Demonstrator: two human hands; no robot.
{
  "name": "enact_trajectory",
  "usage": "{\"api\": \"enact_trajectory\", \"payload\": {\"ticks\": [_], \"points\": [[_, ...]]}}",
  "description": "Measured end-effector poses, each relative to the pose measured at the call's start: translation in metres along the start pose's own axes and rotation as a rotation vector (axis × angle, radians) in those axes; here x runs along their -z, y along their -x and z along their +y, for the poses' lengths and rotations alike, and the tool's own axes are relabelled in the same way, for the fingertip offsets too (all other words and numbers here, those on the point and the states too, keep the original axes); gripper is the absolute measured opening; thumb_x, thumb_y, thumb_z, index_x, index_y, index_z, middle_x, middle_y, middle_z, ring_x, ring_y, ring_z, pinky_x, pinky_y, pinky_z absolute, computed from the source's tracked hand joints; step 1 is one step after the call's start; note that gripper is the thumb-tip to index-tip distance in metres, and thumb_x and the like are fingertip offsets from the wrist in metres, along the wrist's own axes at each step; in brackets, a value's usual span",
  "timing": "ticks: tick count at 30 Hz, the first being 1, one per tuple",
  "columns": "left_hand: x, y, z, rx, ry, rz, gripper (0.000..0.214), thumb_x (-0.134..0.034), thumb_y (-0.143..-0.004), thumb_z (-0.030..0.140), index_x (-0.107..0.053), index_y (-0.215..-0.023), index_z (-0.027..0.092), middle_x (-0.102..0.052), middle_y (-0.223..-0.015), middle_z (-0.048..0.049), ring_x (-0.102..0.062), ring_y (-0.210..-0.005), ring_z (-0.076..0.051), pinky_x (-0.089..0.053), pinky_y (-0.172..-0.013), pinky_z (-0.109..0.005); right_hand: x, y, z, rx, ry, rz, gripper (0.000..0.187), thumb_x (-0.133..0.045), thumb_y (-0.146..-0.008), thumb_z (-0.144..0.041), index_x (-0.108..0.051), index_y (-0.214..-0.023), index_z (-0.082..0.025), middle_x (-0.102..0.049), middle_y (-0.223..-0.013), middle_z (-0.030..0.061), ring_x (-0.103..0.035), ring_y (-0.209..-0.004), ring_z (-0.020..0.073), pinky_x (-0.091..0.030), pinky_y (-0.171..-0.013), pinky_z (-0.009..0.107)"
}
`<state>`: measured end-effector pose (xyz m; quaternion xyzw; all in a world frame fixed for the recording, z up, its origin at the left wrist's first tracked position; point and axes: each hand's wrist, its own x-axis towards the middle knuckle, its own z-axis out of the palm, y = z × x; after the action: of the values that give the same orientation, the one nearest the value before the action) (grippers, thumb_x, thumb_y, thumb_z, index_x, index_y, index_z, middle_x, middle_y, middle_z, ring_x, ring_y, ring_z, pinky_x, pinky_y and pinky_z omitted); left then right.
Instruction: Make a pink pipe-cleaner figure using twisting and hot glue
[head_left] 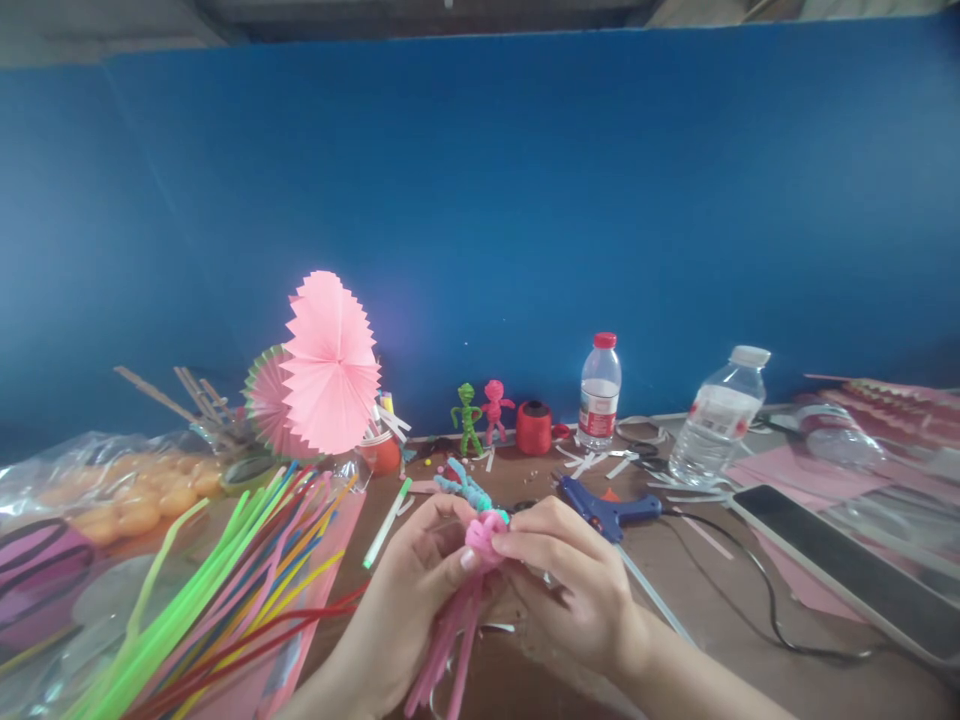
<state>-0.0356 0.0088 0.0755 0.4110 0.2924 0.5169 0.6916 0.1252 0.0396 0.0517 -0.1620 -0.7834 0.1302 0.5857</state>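
Observation:
Both hands hold a pink pipe-cleaner piece [486, 532] low in the middle of the head view. Its top is a looped, twisted knot, and several long pink strands hang below it. My left hand [409, 575] pinches the knot from the left, with the thumb on its front. From the right, the fingers of my right hand [574, 570] close on the same knot. A light blue pipe-cleaner figure [465, 485] is just behind the hands, partly hidden by them. Further back, a green figure [466, 418] and a pink figure [495, 408] stand upright near the wall.
Colourful pipe cleaners [217, 580] spread across the left. A pink paper fan [334, 365] stands behind them. To the right are a blue glue gun [607, 508] with its cord, two upright-standing water bottles [600, 395], one tilted, and a phone [847, 565]. A marker [388, 522] lies left of the hands.

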Motion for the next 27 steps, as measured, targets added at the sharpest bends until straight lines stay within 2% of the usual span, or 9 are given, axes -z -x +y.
{"api": "enact_trajectory", "payload": {"ticks": [6, 10, 13, 18, 27], "points": [[0.0005, -0.0010, 0.0034, 0.021, 0.024, 0.006, 0.011, -0.061, -0.080, 0.010, -0.053, -0.084, 0.017, -0.061, -0.080, -0.0020, -0.058, -0.068, -0.010, -0.046, -0.063, -0.023, 0.0007, -0.0014, -0.0013, -0.146, -0.105, -0.021, 0.025, -0.053, -0.079, -0.003, -0.063, -0.094, -0.019, -0.062, -0.084, 0.0059, -0.059, -0.073, 0.0153, -0.051, -0.065, 0.029], [0.0012, -0.0019, 0.0034, 0.026, 0.031, 0.014, 0.020, -0.063, -0.078, 0.009, -0.052, -0.091, 0.019, -0.064, -0.075, -0.0015, -0.059, -0.062, -0.009, -0.046, -0.058, -0.020, -0.0014, -0.0001, 0.0003, -0.241, -0.107, -0.002, 0.020, -0.055, -0.079, -0.006, -0.066, -0.089, -0.020, -0.058, -0.082, 0.0041, -0.059, -0.072, 0.0141, -0.051, -0.063, 0.026], [0.0013, -0.0018, 0.0034, 0.018, -0.011, 0.052, 0.021, -0.066, -0.074, 0.008, -0.053, -0.087, 0.019, -0.064, -0.078, -0.0006, -0.060, -0.061, -0.009, -0.049, -0.059, -0.020, -0.0013, -0.0007, 0.0005, -0.287, -0.128, 0.006, 0.018, -0.056, -0.079, -0.007, -0.066, -0.086, -0.020, -0.056, -0.081, 0.0030, -0.058, -0.071, 0.0131, -0.050, -0.062, 0.024], [0.0009, -0.0009, 0.0032, 0.005, -0.085, 0.092, 0.014, -0.066, -0.075, 0.010, -0.054, -0.077, 0.017, -0.062, -0.074, 0.0006, -0.058, -0.058, -0.008, -0.049, -0.055, -0.018, -0.0012, -0.0013, 0.0009, -0.310, -0.163, 0.002, 0.016, -0.057, -0.080, -0.008, -0.066, -0.085, -0.020, -0.056, -0.080, 0.0026, -0.058, -0.070, 0.0126, -0.049, -0.063, 0.023], [-0.0020, 0.0003, 0.0054, -0.012, -0.099, 0.083, 0.013, -0.067, -0.074, 0.012, -0.056, -0.077, 0.017, -0.060, -0.074, 0.0012, -0.056, -0.059, -0.008, -0.047, -0.056, -0.018, -0.0014, -0.0003, 0.0020, -0.319, -0.190, 0.005, 0.016, -0.055, -0.080, -0.009, -0.065, -0.083, -0.021, -0.059, -0.077, 0.0030, -0.058, -0.070, 0.0142, -0.050, -0.063, 0.027]]}}
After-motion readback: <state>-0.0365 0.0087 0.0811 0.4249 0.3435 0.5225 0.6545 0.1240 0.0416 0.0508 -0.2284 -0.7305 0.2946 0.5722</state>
